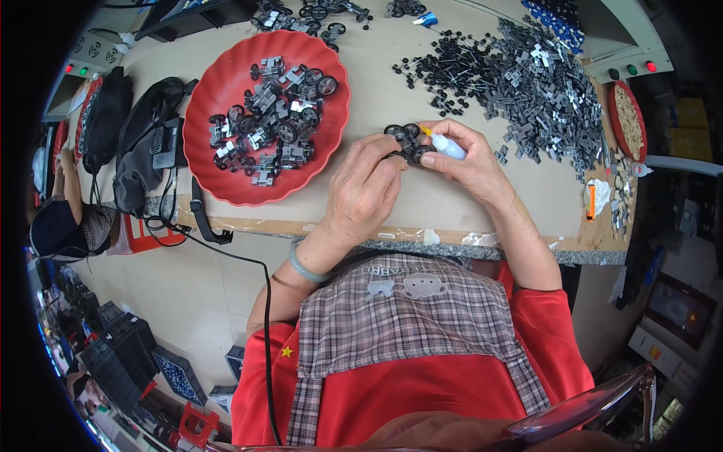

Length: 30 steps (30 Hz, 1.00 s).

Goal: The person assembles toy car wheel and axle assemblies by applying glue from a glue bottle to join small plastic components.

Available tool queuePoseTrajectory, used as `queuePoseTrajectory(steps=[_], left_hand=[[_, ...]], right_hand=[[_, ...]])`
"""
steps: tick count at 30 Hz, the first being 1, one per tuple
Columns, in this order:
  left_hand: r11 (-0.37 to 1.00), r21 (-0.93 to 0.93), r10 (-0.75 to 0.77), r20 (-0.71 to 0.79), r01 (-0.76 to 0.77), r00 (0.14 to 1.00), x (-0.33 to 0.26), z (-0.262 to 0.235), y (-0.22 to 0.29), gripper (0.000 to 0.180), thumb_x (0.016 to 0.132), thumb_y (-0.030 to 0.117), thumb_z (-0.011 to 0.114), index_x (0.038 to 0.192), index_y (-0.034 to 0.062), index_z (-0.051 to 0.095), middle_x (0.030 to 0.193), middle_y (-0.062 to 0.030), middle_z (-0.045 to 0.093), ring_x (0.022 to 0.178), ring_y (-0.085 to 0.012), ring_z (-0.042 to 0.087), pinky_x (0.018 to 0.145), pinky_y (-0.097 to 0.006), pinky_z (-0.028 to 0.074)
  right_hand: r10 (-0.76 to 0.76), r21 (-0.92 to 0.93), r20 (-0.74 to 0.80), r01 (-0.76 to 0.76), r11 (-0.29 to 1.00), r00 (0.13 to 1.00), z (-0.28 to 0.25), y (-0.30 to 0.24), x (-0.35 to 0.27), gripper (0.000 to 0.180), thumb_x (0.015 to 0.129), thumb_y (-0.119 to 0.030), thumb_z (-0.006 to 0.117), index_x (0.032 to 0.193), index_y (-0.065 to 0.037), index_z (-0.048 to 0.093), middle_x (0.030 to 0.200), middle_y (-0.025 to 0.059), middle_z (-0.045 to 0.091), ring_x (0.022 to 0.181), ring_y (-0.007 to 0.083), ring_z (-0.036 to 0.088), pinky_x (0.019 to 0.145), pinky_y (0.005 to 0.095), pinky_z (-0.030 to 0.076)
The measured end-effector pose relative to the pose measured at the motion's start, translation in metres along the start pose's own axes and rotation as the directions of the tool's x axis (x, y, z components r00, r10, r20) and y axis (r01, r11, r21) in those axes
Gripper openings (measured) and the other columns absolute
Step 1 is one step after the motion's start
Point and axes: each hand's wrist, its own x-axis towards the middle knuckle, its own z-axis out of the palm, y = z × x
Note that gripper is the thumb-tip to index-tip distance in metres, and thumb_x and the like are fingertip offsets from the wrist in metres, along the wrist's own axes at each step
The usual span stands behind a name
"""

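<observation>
Over the table's near side, my left hand [363, 184] is closed on a small toy car chassis [407, 140] with black wheels. In my right hand [473, 167] is a small white squeeze bottle [449, 147] with a yellow nozzle. Its tip points at the wheels, and I cannot tell whether it touches them. The right thumb is against the chassis's near right wheel. My fingers hide part of the chassis. Left of my hands stands a red scalloped tray [203, 151] holding several wheeled grey chassis [286, 129].
Dark grey parts [546, 98] lie heaped at the right, beside black wheels with axles [448, 71]. More chassis [301, 19] lie behind the tray. Black bags [143, 143] and a cable [263, 301] are at the left. A red bowl [614, 124] stands far right. Another person [64, 218] is at the left.
</observation>
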Motion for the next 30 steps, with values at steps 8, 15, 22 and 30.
queuePoseTrajectory(steps=[8, 15, 22, 30], left_hand=[[0.978, -0.178, -0.112, 0.001, 0.110, 0.994, 0.003, -0.004, 0.004, 0.025, 0.065, -0.011, 0.064, 0.085, 0.0017, 0.057, 0.096, -0.0111, 0.060, 0.093, -0.0299, 0.060, 0.074, -0.038, 0.049], [0.957, -0.154, -0.238, 0.082, 0.248, 0.968, -0.002, -0.007, 0.007, 0.024, 0.068, -0.010, 0.062, 0.088, 0.0015, 0.057, 0.099, -0.0115, 0.060, 0.092, -0.0286, 0.059, 0.077, -0.037, 0.048], [0.989, 0.045, -0.149, 0.184, 0.143, 0.972, 0.004, -0.013, 0.009, 0.026, 0.071, -0.003, 0.066, 0.094, 0.0021, 0.058, 0.109, -0.0136, 0.057, 0.103, -0.0323, 0.055, 0.086, -0.040, 0.045], [0.961, -0.127, -0.240, 0.070, 0.247, 0.968, 0.007, -0.015, 0.016, 0.035, 0.078, 0.006, 0.066, 0.111, -0.0002, 0.057, 0.114, -0.0166, 0.057, 0.106, -0.0318, 0.055, 0.090, -0.039, 0.044]], right_hand=[[-0.312, -0.145, -0.066, 0.300, 0.943, 0.948, 0.001, 0.011, -0.002, 0.016, 0.075, -0.005, 0.076, 0.081, -0.002, 0.062, 0.123, 0.0128, 0.059, 0.100, 0.0114, 0.058, 0.086, 0.0266, 0.048], [-0.180, 0.386, -0.226, 0.257, 0.886, 0.957, 0.004, 0.016, -0.009, 0.016, 0.079, -0.007, 0.073, 0.088, -0.002, 0.061, 0.114, 0.0129, 0.061, 0.069, 0.0071, 0.056, 0.062, 0.0208, 0.046], [0.089, 0.773, 0.042, -0.089, 0.628, 0.995, 0.010, 0.017, -0.016, 0.019, 0.091, -0.021, 0.062, 0.091, -0.003, 0.057, 0.080, 0.0058, 0.059, 0.053, 0.0060, 0.040, 0.047, 0.0191, 0.032], [0.217, 0.878, 0.167, -0.245, 0.410, 0.962, 0.014, 0.017, -0.029, 0.027, 0.093, -0.030, 0.059, 0.093, -0.002, 0.058, 0.101, 0.0179, 0.063, 0.051, 0.0065, 0.040, 0.045, 0.0189, 0.033]])
